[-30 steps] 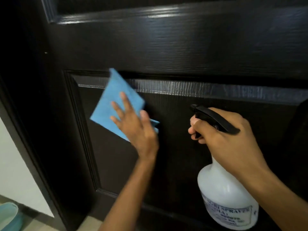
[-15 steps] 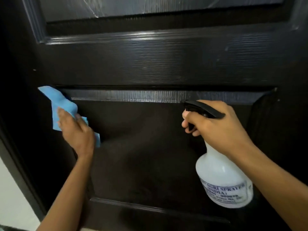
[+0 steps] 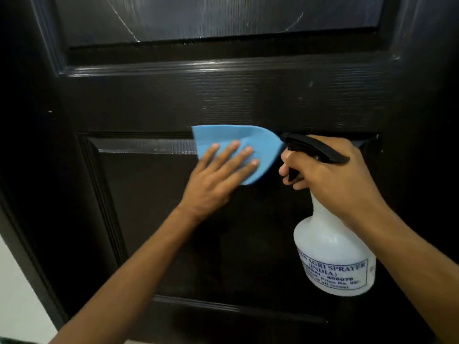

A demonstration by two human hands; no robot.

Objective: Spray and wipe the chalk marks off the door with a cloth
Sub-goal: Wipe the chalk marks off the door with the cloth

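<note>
The door (image 3: pixel 248 100) fills the head view, dark brown with raised panels. Faint white chalk marks (image 3: pixel 126 26) show on its upper panel, well above where I am working. My left hand (image 3: pixel 218 175) lies with straight fingers on the blue cloth (image 3: pixel 236 140), pressing it flat against the top edge of the lower panel. My right hand (image 3: pixel 330 177) is curled round the neck of the white spray bottle (image 3: pixel 332 254), its fingers at the black trigger (image 3: pixel 315 150), and the nozzle sits just beside the cloth's right corner.

What could go wrong, as I judge it: the nozzle is so near the cloth that a squeeze might soak the cloth or my fingers rather than the door. The cloth is pinned only by flat fingers, so it could slip or bunch on the moulding ridge and skip the groove. The strokes on the upper panel could be missed if I keep low. A wet bottle could also turn in my grip.

The door's surface is glossy, wood-grained and streaked with reflected light, which makes thin chalk hard to tell from glare. At lower left a pale wall (image 3: pixel 15 294) shows past the door's edge; little else of the room is visible.
</note>
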